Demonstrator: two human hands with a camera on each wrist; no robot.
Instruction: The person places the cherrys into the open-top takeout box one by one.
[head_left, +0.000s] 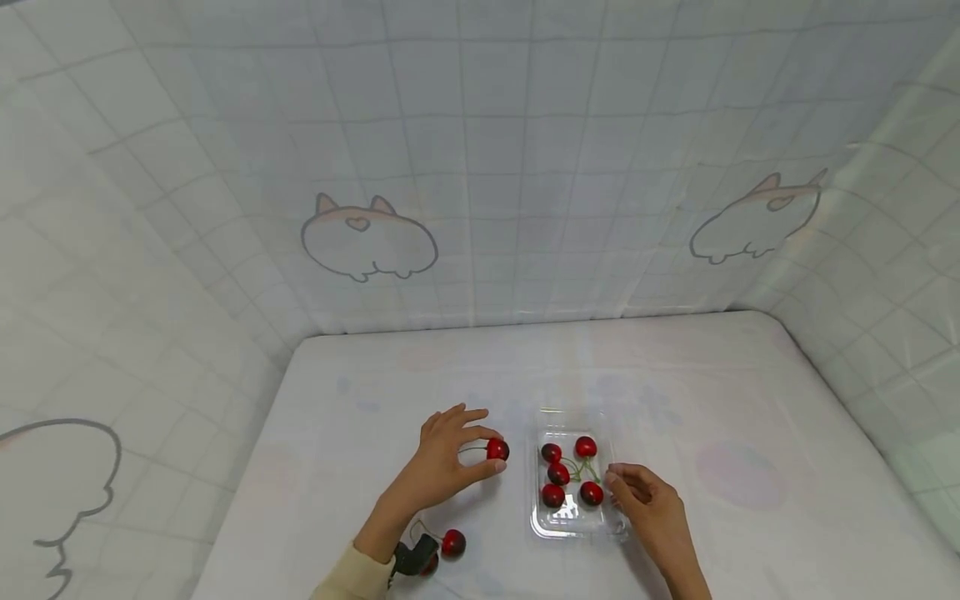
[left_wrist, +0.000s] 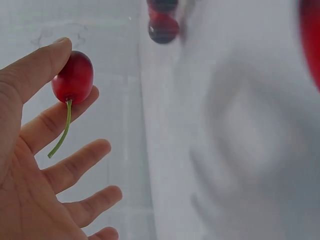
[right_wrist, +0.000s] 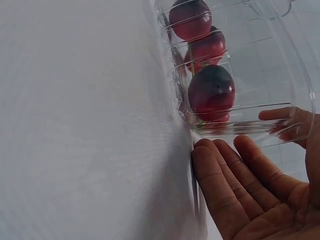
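Observation:
My left hand (head_left: 442,462) pinches a dark red cherry (head_left: 497,449) between thumb and index finger, its other fingers spread. In the left wrist view, the green stem of this cherry (left_wrist: 74,80) hangs toward the palm. To the right stands a clear plastic box (head_left: 573,530) with several cherries (head_left: 558,474) and their green stems inside. My right hand (head_left: 652,508) holds the box's right edge. In the right wrist view, its thumb shows through the clear plastic, while the fingers (right_wrist: 220,185) lie along the outside of the wall.
Near the left wrist lies another cherry (head_left: 453,543) on the white table (head_left: 337,417), with one more partly hidden behind a black wrist strap (head_left: 416,556). Pale grid-patterned sheets (head_left: 495,167) with animal drawings rise behind the table and at both sides.

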